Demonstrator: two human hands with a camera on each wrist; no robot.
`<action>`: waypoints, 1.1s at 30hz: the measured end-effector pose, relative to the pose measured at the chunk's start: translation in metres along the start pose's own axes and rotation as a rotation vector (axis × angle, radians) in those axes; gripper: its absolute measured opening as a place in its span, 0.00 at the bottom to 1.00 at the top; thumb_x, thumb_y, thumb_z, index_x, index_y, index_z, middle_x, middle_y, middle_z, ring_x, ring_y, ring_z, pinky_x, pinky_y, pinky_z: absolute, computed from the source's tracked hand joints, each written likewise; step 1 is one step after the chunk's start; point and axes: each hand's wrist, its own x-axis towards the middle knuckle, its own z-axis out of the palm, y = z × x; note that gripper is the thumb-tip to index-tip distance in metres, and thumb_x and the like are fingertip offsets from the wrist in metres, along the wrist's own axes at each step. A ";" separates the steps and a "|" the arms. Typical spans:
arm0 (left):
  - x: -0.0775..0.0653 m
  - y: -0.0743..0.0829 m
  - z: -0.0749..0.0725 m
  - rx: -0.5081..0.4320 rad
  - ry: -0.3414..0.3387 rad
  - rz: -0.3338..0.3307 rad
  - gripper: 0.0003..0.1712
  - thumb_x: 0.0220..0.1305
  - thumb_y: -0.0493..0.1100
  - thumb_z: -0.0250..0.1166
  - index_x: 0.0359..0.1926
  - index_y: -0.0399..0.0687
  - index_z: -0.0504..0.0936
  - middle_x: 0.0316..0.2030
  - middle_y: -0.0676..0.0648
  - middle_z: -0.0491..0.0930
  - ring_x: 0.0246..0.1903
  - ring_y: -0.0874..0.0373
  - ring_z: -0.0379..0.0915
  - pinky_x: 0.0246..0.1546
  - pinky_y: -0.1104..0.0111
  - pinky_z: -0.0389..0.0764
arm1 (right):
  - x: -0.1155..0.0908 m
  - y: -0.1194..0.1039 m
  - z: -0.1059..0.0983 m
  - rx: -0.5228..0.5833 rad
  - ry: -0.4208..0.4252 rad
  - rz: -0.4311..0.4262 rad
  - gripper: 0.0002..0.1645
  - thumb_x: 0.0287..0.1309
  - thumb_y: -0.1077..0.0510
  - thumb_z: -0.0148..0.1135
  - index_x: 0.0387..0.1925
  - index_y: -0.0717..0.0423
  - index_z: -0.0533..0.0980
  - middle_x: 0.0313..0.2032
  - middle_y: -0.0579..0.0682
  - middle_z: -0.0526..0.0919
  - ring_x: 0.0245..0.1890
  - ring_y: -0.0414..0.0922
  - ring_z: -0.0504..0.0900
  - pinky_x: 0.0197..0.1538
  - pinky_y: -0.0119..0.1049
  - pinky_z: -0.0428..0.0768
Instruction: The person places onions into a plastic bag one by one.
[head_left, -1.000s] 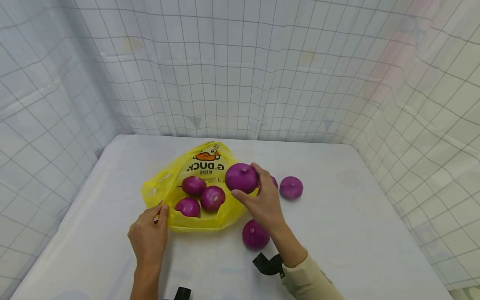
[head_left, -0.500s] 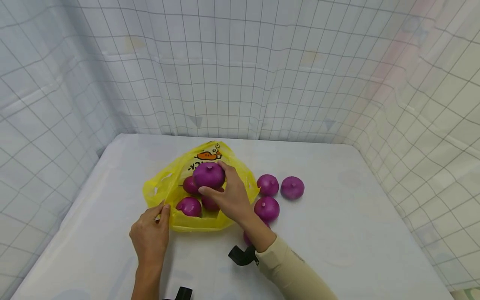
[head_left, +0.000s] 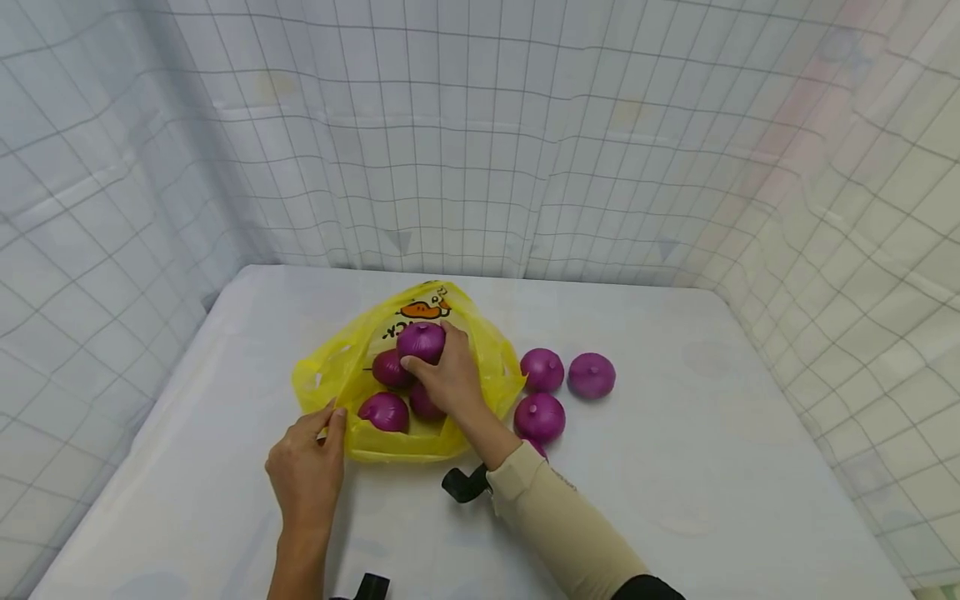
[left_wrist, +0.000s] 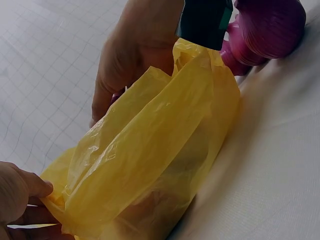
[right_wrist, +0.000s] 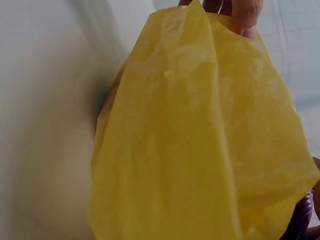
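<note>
A yellow plastic bag (head_left: 397, 448) with a duck print lies on its side, its mouth facing me. My left hand (head_left: 307, 467) pinches the near left edge of the bag between thumb and fingers. Inside the mouth, my right hand (head_left: 453, 379) grips a red onion (head_left: 420, 342) with the thumb on its near side. Below that onion, three others rest in the bag: one at the front left (head_left: 384, 412), one behind (head_left: 390, 368) and one partly under the hand (head_left: 424, 405). In the right wrist view the bag (right_wrist: 165, 130) hides most of the held onion.
To the right of the bag lie more red onions: one beside its edge (head_left: 542, 370), one farther right (head_left: 592, 375), one nearer me (head_left: 540, 417). Another shows slightly behind the right sleeve (head_left: 562, 525). Gridded white curtains (head_left: 465, 150) surround the white table (head_left: 675, 467).
My right hand has carried the red onion leftward from the bag's right side and down into its mouth. My left hand keeps its pinch on the bag's edge.
</note>
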 end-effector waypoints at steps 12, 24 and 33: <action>0.000 0.002 0.000 -0.015 -0.003 0.006 0.14 0.60 0.42 0.65 0.45 0.40 0.84 0.37 0.38 0.86 0.34 0.42 0.83 0.32 0.53 0.83 | 0.011 0.009 0.005 -0.046 -0.001 0.051 0.50 0.52 0.47 0.68 0.70 0.55 0.54 0.63 0.56 0.66 0.59 0.51 0.72 0.62 0.49 0.74; 0.000 0.002 0.000 -0.014 0.005 0.011 0.13 0.60 0.41 0.66 0.44 0.39 0.84 0.37 0.37 0.86 0.32 0.43 0.83 0.31 0.53 0.83 | 0.017 0.015 0.009 -0.117 -0.013 0.061 0.50 0.52 0.47 0.68 0.70 0.58 0.54 0.63 0.58 0.65 0.60 0.52 0.71 0.65 0.49 0.71; 0.000 0.002 -0.001 0.003 -0.002 -0.008 0.14 0.59 0.41 0.66 0.45 0.39 0.84 0.38 0.38 0.86 0.33 0.43 0.83 0.32 0.54 0.83 | 0.011 0.010 0.007 -0.197 -0.003 -0.005 0.49 0.51 0.46 0.68 0.68 0.58 0.56 0.64 0.57 0.66 0.61 0.51 0.69 0.66 0.45 0.71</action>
